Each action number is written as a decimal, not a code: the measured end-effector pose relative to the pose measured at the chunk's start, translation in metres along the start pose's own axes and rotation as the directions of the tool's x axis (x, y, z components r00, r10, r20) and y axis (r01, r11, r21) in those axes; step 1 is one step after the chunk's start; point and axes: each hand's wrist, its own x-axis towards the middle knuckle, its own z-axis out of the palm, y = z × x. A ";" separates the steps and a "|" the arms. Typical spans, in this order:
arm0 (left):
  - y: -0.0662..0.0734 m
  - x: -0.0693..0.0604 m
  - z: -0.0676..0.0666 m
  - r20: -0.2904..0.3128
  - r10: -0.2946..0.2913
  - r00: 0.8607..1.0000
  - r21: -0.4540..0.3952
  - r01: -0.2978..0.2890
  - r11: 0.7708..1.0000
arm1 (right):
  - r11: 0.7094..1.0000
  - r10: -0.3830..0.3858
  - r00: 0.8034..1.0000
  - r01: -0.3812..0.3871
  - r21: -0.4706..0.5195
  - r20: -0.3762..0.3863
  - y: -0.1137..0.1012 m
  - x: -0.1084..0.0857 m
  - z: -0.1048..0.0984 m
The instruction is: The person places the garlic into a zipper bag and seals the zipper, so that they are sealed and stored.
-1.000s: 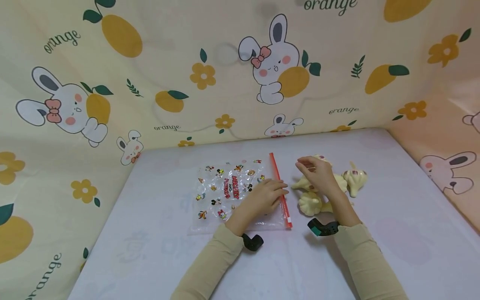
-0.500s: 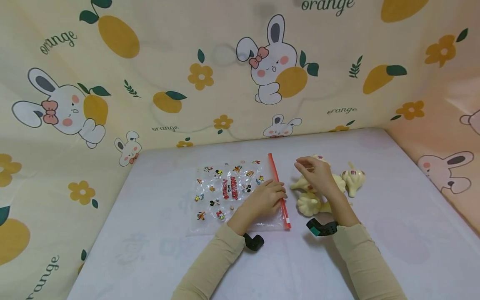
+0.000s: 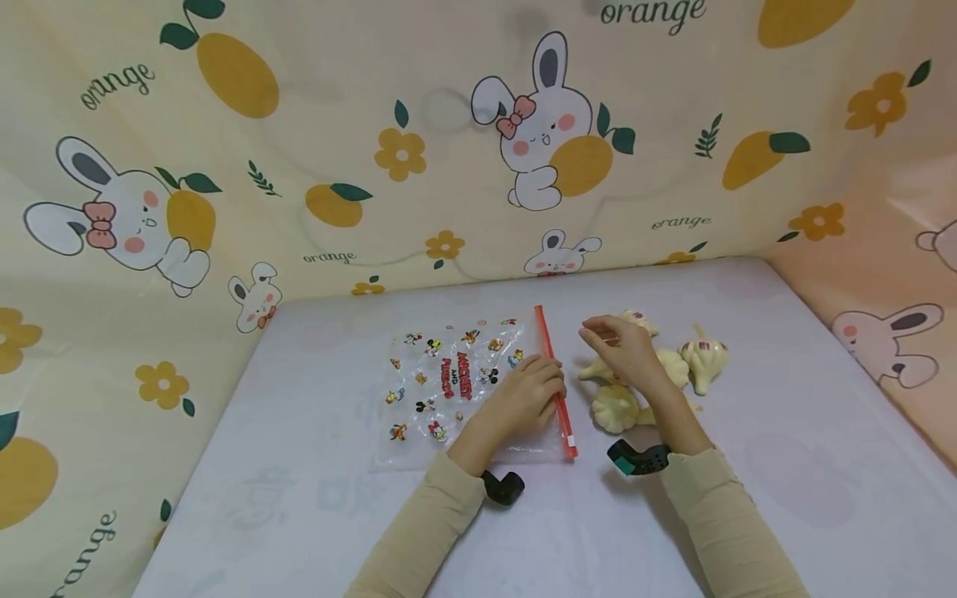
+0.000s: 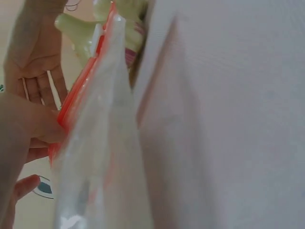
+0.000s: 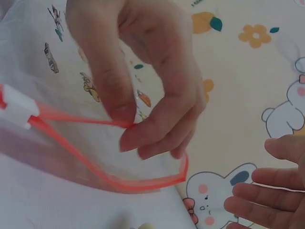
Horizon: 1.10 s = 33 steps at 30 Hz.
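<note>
A clear zip bag (image 3: 419,423) with cartoon prints lies on the table, its red zip edge (image 3: 566,428) facing right. My left hand (image 3: 516,399) pinches one side of that edge between thumb and fingers; in the right wrist view the mouth gapes, with a white slider (image 5: 18,107) at one end. My right hand (image 3: 630,353) hovers over several cream garlic bulbs, fingers extended and nothing visible in them. One garlic bulb (image 3: 616,409) sits nearest the bag, another garlic bulb (image 3: 704,359) farthest right. The right hand and wrist partly hide the others.
A pale cloth covers the table (image 3: 299,515). Behind it rises a curtain (image 3: 441,83) printed with rabbits and oranges, which continues along the left and right sides. A black wrist camera (image 3: 639,457) sits at the right wrist.
My right hand has shifted slightly left toward the bag. The left hand keeps its pinch on the zip edge, and the garlic bulbs appear to stay put.
</note>
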 end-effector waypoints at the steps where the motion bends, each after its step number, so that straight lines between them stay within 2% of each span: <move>1: -0.001 -0.001 -0.001 -0.011 -0.001 1.000 0.002 0.001 1.000 | 1.000 -0.001 1.000 0.001 -0.003 0.002 0.000 0.000 0.001; 9: -0.005 -0.003 -0.011 -0.136 -0.003 0.991 -0.034 -0.002 0.999 | 1.000 0.023 0.999 -0.022 -0.021 0.049 -0.005 0.000 0.001; 15: -0.007 -0.004 -0.018 -0.155 -0.029 0.988 -0.076 0.017 0.997 | 1.000 0.016 0.997 -0.015 -0.009 0.075 -0.009 0.002 0.003; 20: -0.010 -0.006 -0.025 -0.173 -0.055 0.983 -0.073 0.043 0.996 | 0.999 0.033 0.994 -0.037 0.034 0.109 -0.015 0.004 0.008; 27: -0.016 -0.009 -0.034 -0.282 -0.066 0.957 -0.104 0.038 0.994 | 0.995 0.075 0.986 -0.083 0.050 0.147 -0.024 0.006 0.012; 33: -0.020 -0.011 -0.042 -0.331 -0.056 0.942 -0.117 0.018 0.993 | 0.992 0.114 0.978 -0.123 0.042 0.174 -0.027 0.007 0.018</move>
